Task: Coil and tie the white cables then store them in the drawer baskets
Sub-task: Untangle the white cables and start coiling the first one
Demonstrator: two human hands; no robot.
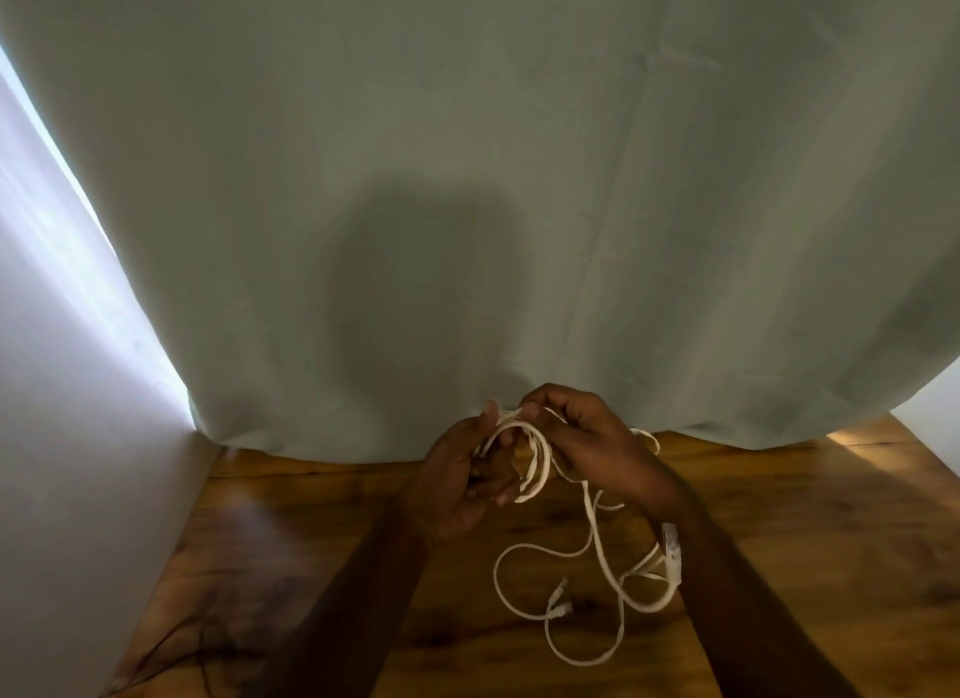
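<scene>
A flat white cable (540, 461) is partly wound into loops held between both hands above a wooden table (322, 521). My left hand (462, 482) grips the loops from the left, thumb up. My right hand (584, 435) pinches the top of the coil from the right. The rest of the white cable hangs down and lies in loose loops (587, 601) on the table, with a connector end (561, 601) showing. A white band (671, 547) sits on my right wrist.
A grey-green curtain (467, 204) hangs behind the table and reaches its far edge. A white wall (67, 437) borders the left side. Thin dark wires (197, 656) lie at the table's near left. No drawer or baskets are in view.
</scene>
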